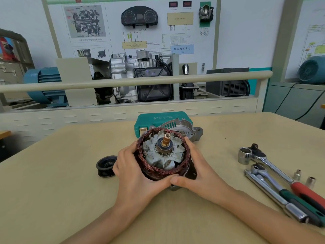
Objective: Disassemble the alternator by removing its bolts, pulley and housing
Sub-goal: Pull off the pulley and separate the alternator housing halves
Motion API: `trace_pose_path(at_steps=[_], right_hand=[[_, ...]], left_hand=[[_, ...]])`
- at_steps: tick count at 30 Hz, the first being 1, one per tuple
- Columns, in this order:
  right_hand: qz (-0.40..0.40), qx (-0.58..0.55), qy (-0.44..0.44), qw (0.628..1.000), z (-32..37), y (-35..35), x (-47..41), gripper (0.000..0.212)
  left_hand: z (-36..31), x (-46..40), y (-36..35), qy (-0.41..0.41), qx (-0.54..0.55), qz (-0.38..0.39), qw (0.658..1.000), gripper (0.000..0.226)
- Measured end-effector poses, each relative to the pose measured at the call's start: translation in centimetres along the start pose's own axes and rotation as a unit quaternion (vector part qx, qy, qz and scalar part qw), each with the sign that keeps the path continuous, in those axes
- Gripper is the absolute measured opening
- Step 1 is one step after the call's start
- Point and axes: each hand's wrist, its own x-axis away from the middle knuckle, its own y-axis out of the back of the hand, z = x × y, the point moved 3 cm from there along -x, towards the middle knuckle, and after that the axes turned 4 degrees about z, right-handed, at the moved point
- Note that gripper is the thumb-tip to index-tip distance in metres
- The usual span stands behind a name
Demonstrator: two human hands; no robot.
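One pulley (106, 166) lay on the table (52, 191) at nine o'clock of my left hand (133, 171). Both hands, left and right hand (197, 169), gripped the one stator assembly (162, 155) from opposite sides, thumbs meeting at six o'clock. Its shaft (166, 139) stood upright, so I judged the lift ran straight up. One removed housing (182, 128) lay at twelve o'clock. Three ratchet wrenches (274, 180) lay at three o'clock.
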Motion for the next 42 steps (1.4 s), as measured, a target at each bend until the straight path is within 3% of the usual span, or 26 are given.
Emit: trace_pose_path(at_steps=[8,11,15,19,21,26,32,42], right_hand=[[-0.017,-0.116,0.011,0.993,0.5,0.1,-0.3,0.090],[-0.013,-0.123,0.012,0.992,0.4,0.1,-0.4,0.093],[-0.012,-0.117,0.015,0.993,0.8,0.3,-0.3,0.084],[0.042,-0.097,0.016,0.994,1.0,0.1,-0.2,0.098],[0.059,-0.062,0.003,0.996,1.1,-0.4,-0.2,0.112],[0.004,-0.034,-0.003,0.999,1.0,-0.9,-0.3,0.115],[-0.040,-0.104,0.019,0.994,0.5,-0.1,-0.4,0.098],[0.014,-0.107,0.033,0.994,0.6,2.1,-0.6,0.093]], left_hand=[[2.0,-1.0,3.1,-0.115,-0.004,0.130,0.985,0.070],[2.6,-2.6,3.8,-0.108,-0.003,0.150,0.983,0.083],[3.9,-4.5,2.9,-0.036,0.067,0.264,0.961,0.134],[3.9,-5.1,2.2,-0.009,0.160,0.352,0.922,0.126],[3.6,-5.3,2.1,-0.013,0.179,0.359,0.916,0.120],[3.0,-4.9,1.6,0.006,0.227,0.367,0.902,0.115],[2.6,-3.9,1.1,0.020,0.258,0.307,0.916,0.104],[1.4,-2.1,0.2,0.003,0.270,0.227,0.936,0.108]])
